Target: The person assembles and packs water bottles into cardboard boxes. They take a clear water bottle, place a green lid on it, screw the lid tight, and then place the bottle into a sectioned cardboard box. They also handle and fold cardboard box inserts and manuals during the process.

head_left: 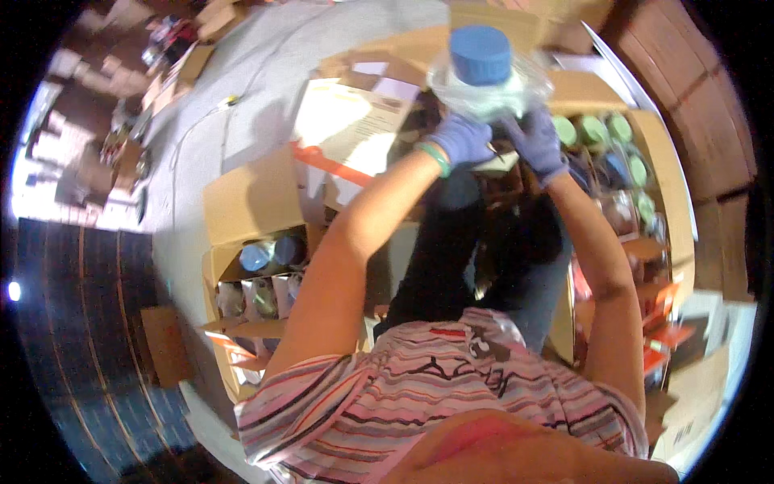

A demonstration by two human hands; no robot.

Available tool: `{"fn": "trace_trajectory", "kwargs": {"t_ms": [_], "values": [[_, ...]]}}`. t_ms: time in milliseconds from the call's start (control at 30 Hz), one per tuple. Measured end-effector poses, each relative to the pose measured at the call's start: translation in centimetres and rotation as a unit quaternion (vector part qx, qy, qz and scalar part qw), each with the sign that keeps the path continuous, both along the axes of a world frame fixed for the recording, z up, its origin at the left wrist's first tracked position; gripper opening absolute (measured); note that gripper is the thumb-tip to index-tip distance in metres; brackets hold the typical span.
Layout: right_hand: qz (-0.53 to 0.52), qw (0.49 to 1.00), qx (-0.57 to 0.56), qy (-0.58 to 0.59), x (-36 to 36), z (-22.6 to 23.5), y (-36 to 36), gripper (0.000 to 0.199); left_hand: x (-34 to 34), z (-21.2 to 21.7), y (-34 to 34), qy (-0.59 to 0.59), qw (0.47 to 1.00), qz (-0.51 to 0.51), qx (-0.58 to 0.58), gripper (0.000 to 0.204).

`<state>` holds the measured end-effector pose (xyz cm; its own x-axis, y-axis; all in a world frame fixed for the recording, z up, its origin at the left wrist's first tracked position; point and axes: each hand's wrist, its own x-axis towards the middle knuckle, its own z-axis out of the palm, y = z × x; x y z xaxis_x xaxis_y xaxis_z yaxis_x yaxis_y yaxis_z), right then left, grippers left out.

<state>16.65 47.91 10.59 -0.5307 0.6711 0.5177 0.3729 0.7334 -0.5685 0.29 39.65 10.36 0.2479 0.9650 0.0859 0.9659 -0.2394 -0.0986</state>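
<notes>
Blue is turned toward the camera: the wide cap of a clear, wrinkled-looking container (482, 58) is held upward near the far left corner of the large carton (676, 189), between two gloved hands. By the left hand (461, 141), fingers curled, the container's lower part is met on the side nearer the body; by the right hand (538, 149), just beside the carton's left edge, it is met with thumb and fingers parted. The fingertips are blurred and partly hidden, so whether they are pressed together cannot be told. Both hands are probably used because the container is bulky and its surface looks slippery. Inside the carton, green-capped bottles (592, 131) are stood close together, presumably so that tipping is prevented. Well to the carton's left, a smaller carton (250, 194) is kept open, perhaps for easy reach, with blue-capped bottles (255, 257) stood inside.
</notes>
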Motion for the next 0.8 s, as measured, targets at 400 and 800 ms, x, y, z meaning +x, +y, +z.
{"fn": "trace_trajectory", "kwargs": {"t_ms": [400,800], "values": [[0.127,0.967,0.220,-0.019,-3.5,6.7,-0.3,0.035,0.5,0.0,0.2,-0.052,0.982,0.062,-0.171,0.059],[0.342,0.931,0.130,0.003,-3.6,13.5,-10.7,0.029,-2.5,1.0,-3.0,-0.035,0.998,-0.013,0.043,0.044]]}}
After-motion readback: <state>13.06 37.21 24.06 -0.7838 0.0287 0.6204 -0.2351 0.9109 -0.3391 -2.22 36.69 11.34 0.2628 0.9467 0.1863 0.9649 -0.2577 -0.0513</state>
